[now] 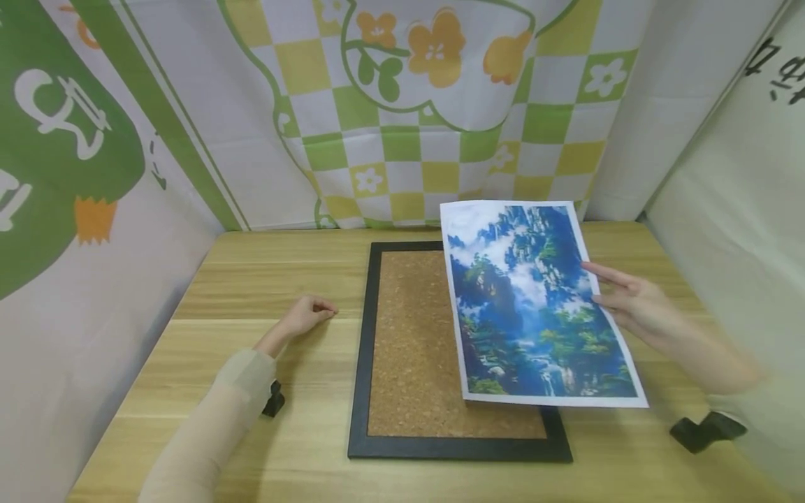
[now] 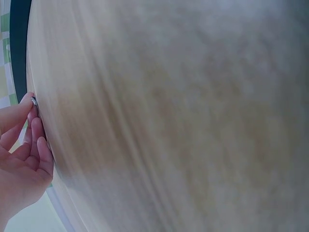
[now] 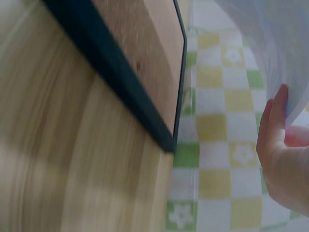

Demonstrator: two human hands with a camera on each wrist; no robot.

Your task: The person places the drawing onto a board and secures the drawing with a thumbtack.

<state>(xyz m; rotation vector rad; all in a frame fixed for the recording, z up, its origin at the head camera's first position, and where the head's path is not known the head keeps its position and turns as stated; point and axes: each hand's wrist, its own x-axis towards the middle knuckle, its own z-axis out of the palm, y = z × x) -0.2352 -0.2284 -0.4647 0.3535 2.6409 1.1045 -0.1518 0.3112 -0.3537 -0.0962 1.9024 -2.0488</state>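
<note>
At frame right, the right hand (image 1: 644, 309) pinches 1 print (image 1: 534, 300). At left, the left hand (image 1: 302, 318) pinches a tiny shiny object (image 2: 34, 101).

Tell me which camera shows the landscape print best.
The head view, where the landscape print shows its picture almost whole. The right wrist view gives only part of its pale back; the left wrist view, none.

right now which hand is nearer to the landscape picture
Right. The right hand grips the landscape picture at its right edge; the left hand is apart from it, left of the black-framed cork board.
</note>
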